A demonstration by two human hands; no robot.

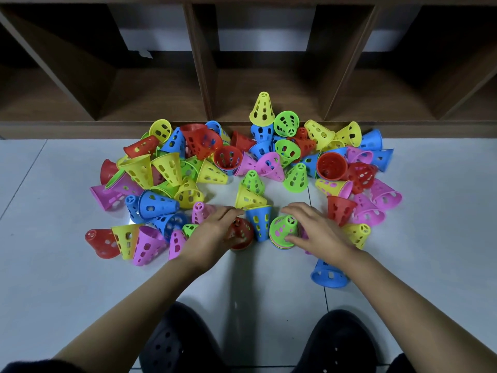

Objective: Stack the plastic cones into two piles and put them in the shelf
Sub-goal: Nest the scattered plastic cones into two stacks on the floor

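Note:
Many perforated plastic cones in red, yellow, blue, green and pink lie scattered on the floor in front of a low wooden shelf (150, 103). My left hand (212, 232) holds a red cone (242, 234), which looks blurred; its fingertips reach the rim of an upturned blue cone (259, 222) beside a yellow cone (248, 197). My right hand (317, 228) curls round a short stack topped by a green cone (282, 228), thumb at its base and fingers near its top. A blue cone (329, 275) lies under my right wrist.
The shelf has several open compartments with dark dividers (200, 63), its bottom ledge just behind the cones. One heap of cones (166, 168) lies left, another heap (336, 162) right. My black shoes (177, 343) stand on the pale tiled floor (40, 238).

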